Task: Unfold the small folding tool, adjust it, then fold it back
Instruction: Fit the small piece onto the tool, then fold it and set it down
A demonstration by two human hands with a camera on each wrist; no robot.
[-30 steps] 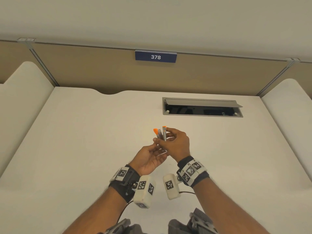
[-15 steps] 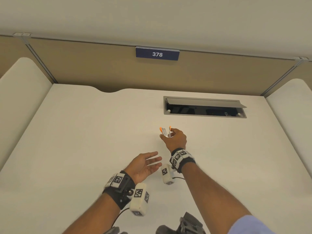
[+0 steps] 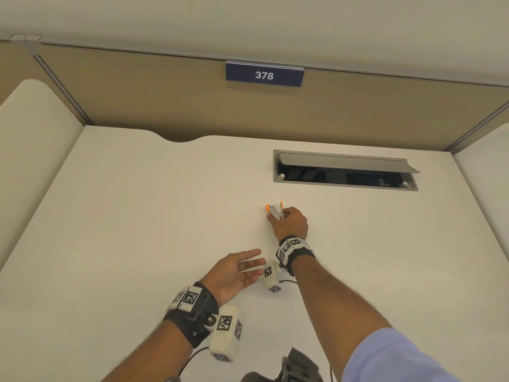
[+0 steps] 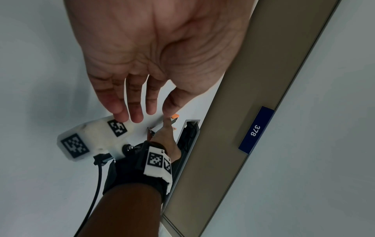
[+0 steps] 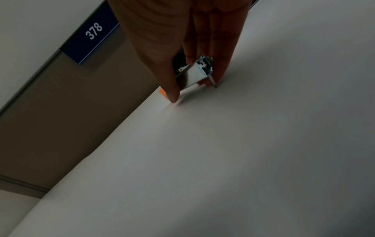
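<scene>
The small folding tool (image 3: 275,211) is metal with two orange-tipped arms spread in a narrow V. My right hand (image 3: 287,221) pinches it between thumb and fingers, low over the white desk (image 3: 137,216) in front of the cable hatch. In the right wrist view the tool (image 5: 194,73) shows its shiny metal body, with an orange tip behind my thumb. My left hand (image 3: 239,268) hovers nearer to me, palm up, fingers straight and spread, holding nothing. In the left wrist view my left hand (image 4: 142,104) is empty, with the tool's orange tip (image 4: 175,115) beyond it.
A grey cable hatch (image 3: 344,172) with a raised lid is set into the desk behind my right hand. A tan partition (image 3: 165,106) with a blue plate reading 378 (image 3: 264,75) closes the back. Neighbouring desks (image 3: 27,147) lie on both sides.
My left hand let go of the tool and drew back toward me, opening flat. My right hand carried the tool forward toward the hatch and lower to the desk.
</scene>
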